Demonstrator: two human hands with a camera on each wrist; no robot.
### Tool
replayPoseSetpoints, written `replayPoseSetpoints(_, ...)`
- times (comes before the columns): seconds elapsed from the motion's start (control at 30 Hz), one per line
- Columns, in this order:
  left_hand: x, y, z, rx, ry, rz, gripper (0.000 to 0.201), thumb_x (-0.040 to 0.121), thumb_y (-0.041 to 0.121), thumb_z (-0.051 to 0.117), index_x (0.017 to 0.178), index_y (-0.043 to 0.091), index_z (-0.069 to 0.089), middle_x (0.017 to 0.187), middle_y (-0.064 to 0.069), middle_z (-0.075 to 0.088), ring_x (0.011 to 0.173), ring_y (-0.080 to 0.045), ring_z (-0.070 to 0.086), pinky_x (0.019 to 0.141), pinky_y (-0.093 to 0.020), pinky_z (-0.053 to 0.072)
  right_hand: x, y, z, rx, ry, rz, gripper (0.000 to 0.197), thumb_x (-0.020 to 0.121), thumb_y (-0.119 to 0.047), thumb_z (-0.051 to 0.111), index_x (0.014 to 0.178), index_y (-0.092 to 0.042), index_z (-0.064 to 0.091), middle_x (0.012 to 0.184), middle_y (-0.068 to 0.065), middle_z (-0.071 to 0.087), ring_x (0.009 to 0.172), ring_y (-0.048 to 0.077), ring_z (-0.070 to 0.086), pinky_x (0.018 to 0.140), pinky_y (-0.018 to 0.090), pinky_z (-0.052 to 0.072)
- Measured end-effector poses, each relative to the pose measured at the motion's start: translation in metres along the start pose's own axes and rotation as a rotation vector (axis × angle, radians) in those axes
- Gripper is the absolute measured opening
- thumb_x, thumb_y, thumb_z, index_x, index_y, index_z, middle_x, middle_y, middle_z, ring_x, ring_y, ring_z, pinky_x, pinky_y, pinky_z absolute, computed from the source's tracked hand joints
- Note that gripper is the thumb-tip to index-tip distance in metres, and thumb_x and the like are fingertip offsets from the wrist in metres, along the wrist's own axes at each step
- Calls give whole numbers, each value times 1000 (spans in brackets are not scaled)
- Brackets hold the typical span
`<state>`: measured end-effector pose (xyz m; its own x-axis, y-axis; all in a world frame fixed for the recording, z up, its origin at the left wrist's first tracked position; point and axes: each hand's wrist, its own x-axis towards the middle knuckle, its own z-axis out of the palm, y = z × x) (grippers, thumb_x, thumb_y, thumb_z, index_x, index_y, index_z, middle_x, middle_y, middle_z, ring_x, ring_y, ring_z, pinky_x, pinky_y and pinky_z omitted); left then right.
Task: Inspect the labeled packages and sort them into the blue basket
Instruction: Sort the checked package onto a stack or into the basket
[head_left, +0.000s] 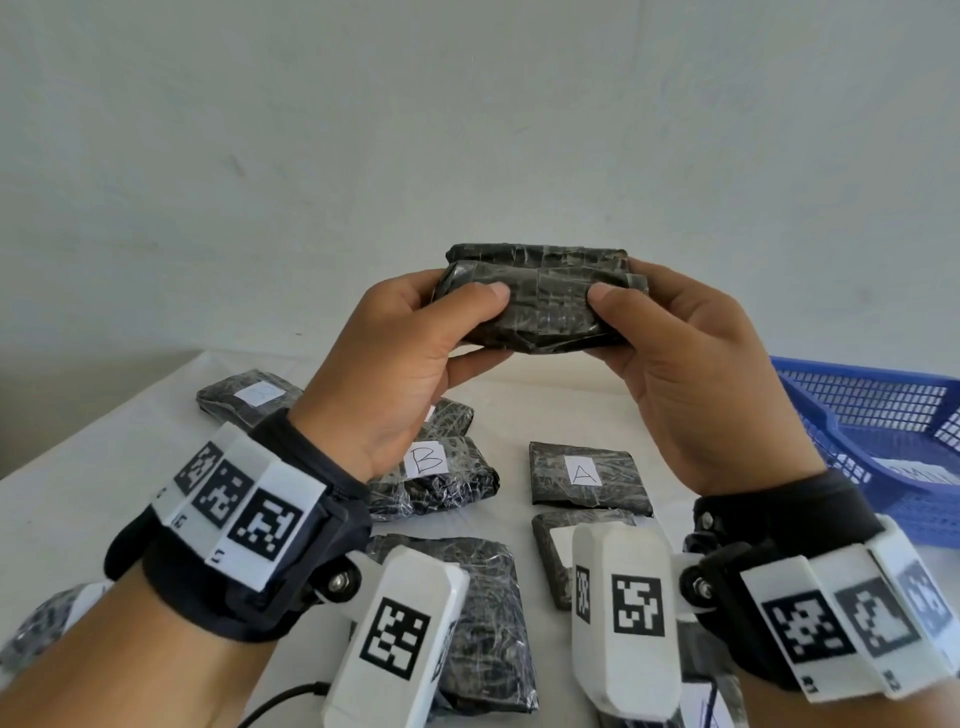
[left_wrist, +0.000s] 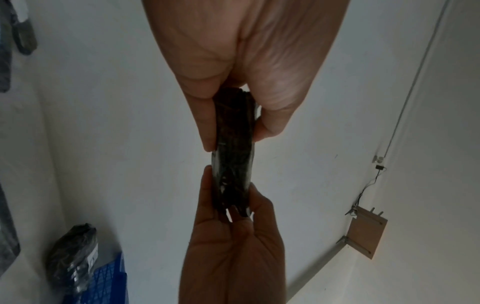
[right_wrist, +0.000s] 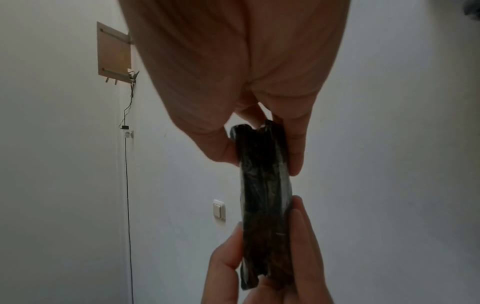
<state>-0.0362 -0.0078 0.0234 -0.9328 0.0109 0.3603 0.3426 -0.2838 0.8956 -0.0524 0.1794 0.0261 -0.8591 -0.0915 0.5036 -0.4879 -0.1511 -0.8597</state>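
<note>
Two hands hold one black wrapped package (head_left: 537, 299) raised above the worktop (head_left: 104, 467), in front of a pale wall (head_left: 467, 130). Left hand (head_left: 395, 358): thumb laid across the near face of the package, fingers (left_wrist: 205, 127) curled behind its far side, so that the left end is pinched. Right hand (head_left: 691, 374): thumb on the near face likewise, fingers (right_wrist: 296, 148) wrapped behind the right end. The package lies roughly level between the two hands; the face turned toward the head camera shows crinkled film and tape, with no label visible on it. In both wrist views the package appears edge-on, clamped between thumb and fingers at each end.

Each wrist carries a dark strap with white blocks printed with black-and-white square markers (head_left: 265, 525).

Below the hands, further black packages lie flat on the white worktop. One bears a white label marked B (head_left: 426, 460), partly hidden by the left wrist; just to its right, apart from it, lies one labelled A (head_left: 584, 473). Another, with a faint label (head_left: 257, 392), sits farther back on the left. A larger package (head_left: 483, 613) lies nearer the camera between the wrist units.

At the right edge of the worktop stands the blue basket (head_left: 857, 410), of open mesh, with a labelled item inside that is only partly in view.
</note>
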Motion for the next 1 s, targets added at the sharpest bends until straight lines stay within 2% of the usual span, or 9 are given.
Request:
replayPoseSetpoints(0.23,1,2,-3,-48,23,11,18,92,19,67,99,4,75,97,-8,80,94,-17,77,77,-29,63,-2,-4,1,37,-26,-27,22,100,-14,58,112,-1,71,109,13,79,109,27,74,105,45,56)
replayPoseSetpoints(0.4,1,1,-3,-33,68,8,15,98,15,64,96,6,75,95,-8,80,94,-18,77,74,-30,64,-1,-4,3,50,19,52,67,87,-28,67,145,0,51,119,17,74,114,26,73,108,49,55)
replayPoseSetpoints(0.5,0,4,-2,-31,23,-27,17,91,26,67,93,12,77,94,-6,78,94,-17,74,84,-35,64,-2,-4,4,-40,80,35,39,98,-19,69,135,-10,59,106,14,75,101,24,76,101,49,59)
replayPoseSetpoints(0.57,-1,3,-1,-18,20,-21,15,89,24,69,91,11,76,94,-6,78,93,-16,75,83,-33,64,-1,-3,3,-63,112,20,22,103,-15,65,125,-14,63,100,13,76,96,23,77,96,48,62)
replayPoseSetpoints(0.7,1,-3,-1,5,86,-15,14,100,8,62,95,3,74,96,-11,80,91,-22,78,76,-27,62,-4,-6,6,-113,47,-15,17,98,-21,68,115,-23,66,110,15,76,103,27,77,90,40,63)
replayPoseSetpoints(0.77,1,-4,-1,74,88,-1,13,101,14,63,105,6,73,100,-11,80,94,-24,78,81,-31,63,-4,-4,6,-126,73,-29,10,102,-10,65,108,-16,70,106,15,78,97,24,78,84,36,64)
replayPoseSetpoints(0.87,3,-10,-7,360,136,142,13,99,28,68,111,23,71,106,3,78,106,-14,73,96,-40,59,-4,-4,6,-133,101,16,11,101,-8,66,102,-14,75,101,16,79,91,22,79,76,34,64)
replayPoseSetpoints(0.93,3,-11,-8,486,148,227,11,99,25,68,109,25,71,106,9,77,110,-12,70,102,-41,55,-4,-3,6,-182,98,43,11,101,-15,66,102,-19,76,102,10,80,95,19,78,80,38,64)
replayPoseSetpoints(1.0,4,-12,-10,484,164,260,10,99,19,68,108,19,72,100,4,79,99,-14,73,97,-39,57,-3,-1,4,-320,86,29,14,102,-32,66,100,-26,78,104,0,80,106,18,74,96,41,59)
